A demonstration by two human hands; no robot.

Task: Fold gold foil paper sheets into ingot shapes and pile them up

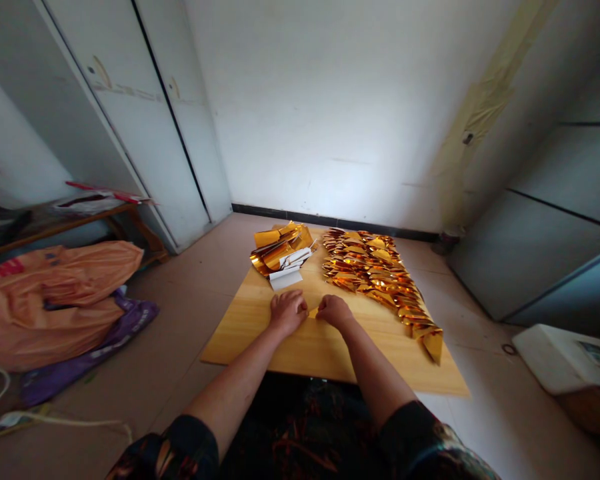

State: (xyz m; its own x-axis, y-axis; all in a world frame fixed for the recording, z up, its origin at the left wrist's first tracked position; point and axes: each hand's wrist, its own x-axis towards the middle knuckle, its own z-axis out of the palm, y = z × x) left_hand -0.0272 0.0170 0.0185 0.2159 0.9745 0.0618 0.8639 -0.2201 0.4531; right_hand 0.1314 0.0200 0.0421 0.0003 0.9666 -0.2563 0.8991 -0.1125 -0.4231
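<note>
Over the middle of the wooden board (300, 347), my left hand (288, 312) and my right hand (334, 311) face each other with fingers closed. Between them shows a small piece of gold foil paper (313, 313), pinched at its two sides and largely hidden by the fingers. Just beyond my left hand lies a loose pile of gold foil sheets (275, 257), with white-backed sheets (286, 278) at its near side. To the right of my right hand, folded gold foil pieces (380, 267) lie in several overlapping rows.
A white wall stands behind the board. Left are pale cabinets (145, 100), a low wooden bench (105, 213), and an orange plastic bag (55, 300) over a purple bag (95, 350). On the right are a grey cabinet (545, 220) and a white box (565, 360).
</note>
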